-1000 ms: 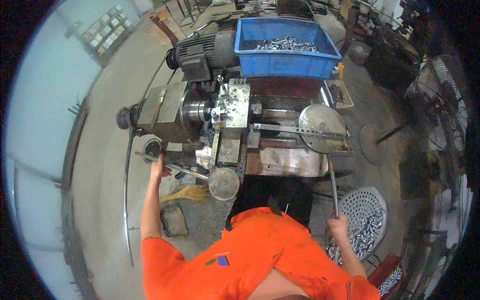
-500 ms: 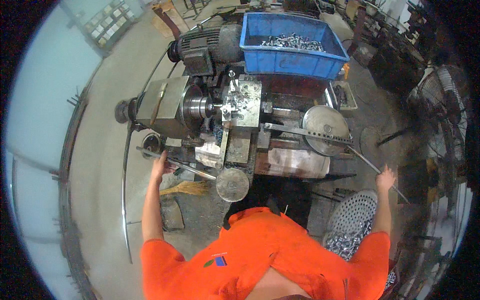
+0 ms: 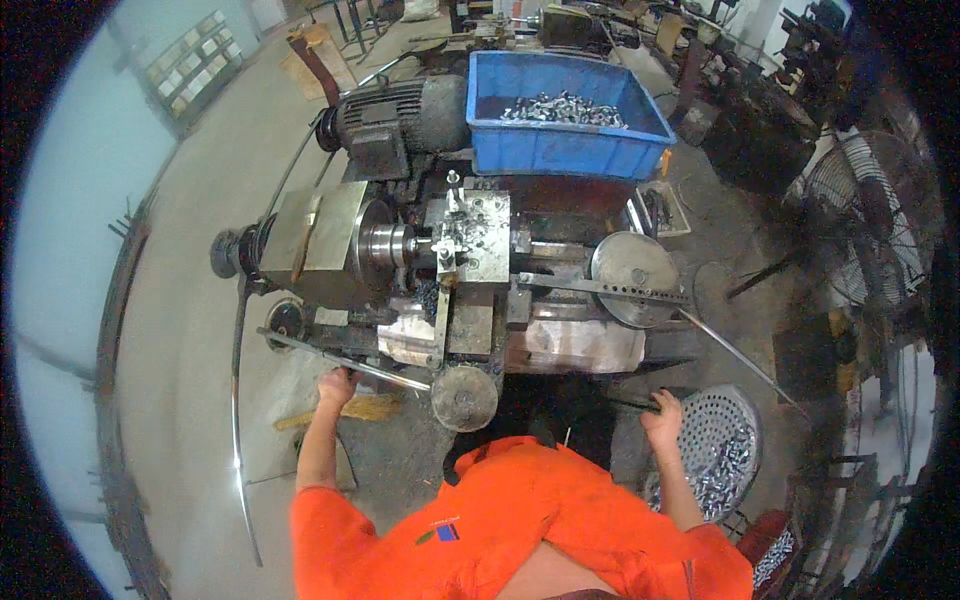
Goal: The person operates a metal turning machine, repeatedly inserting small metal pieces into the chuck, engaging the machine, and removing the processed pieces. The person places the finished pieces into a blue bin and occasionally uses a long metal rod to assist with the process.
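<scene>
My left hand (image 3: 337,388) is just below the left lever rod (image 3: 345,358), apart from it. Its fingers are curled in, and what they close on, if anything, is hidden. The rod slants down to a round metal disc (image 3: 464,398) at the front of a greasy lathe (image 3: 475,238). My right hand (image 3: 662,422) hovers by the left rim of a perforated metal basket (image 3: 727,408), its fingers half bent and apart. A dark bar (image 3: 632,404) reaches to its fingertips; contact is unclear. The right lever rod (image 3: 745,362), under a large round disc (image 3: 636,280), is untouched.
A blue crate (image 3: 570,150) of small shiny metal parts sits behind the lathe, beside a motor (image 3: 385,125). A straw broom (image 3: 365,408) lies on the floor at left. At the right are a fan (image 3: 865,215) and a red container (image 3: 765,540) with metal parts.
My right hand has let go of the right lever rod and moved left and down to the basket's rim. My left hand has come off the left rod and dropped below it.
</scene>
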Demonstrator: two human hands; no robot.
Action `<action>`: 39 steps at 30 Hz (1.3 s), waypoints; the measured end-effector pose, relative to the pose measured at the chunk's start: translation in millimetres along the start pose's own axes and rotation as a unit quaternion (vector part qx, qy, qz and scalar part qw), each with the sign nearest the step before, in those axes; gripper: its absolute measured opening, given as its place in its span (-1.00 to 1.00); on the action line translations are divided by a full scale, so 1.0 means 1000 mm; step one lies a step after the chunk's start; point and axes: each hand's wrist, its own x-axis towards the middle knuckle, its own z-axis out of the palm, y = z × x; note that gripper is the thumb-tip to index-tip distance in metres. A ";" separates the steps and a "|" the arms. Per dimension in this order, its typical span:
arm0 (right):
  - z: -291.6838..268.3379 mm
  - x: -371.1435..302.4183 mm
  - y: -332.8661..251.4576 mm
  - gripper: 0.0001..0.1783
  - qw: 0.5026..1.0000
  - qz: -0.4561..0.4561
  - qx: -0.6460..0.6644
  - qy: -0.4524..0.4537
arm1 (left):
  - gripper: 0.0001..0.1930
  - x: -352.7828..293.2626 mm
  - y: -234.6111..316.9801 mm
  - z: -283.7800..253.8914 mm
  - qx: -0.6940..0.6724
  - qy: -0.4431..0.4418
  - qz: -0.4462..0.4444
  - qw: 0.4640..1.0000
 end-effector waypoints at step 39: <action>0.012 0.224 -0.439 -0.71 0.905 -0.372 0.013 -0.208 | -0.57 -0.153 -0.222 -0.077 -0.131 0.166 -0.301 0.930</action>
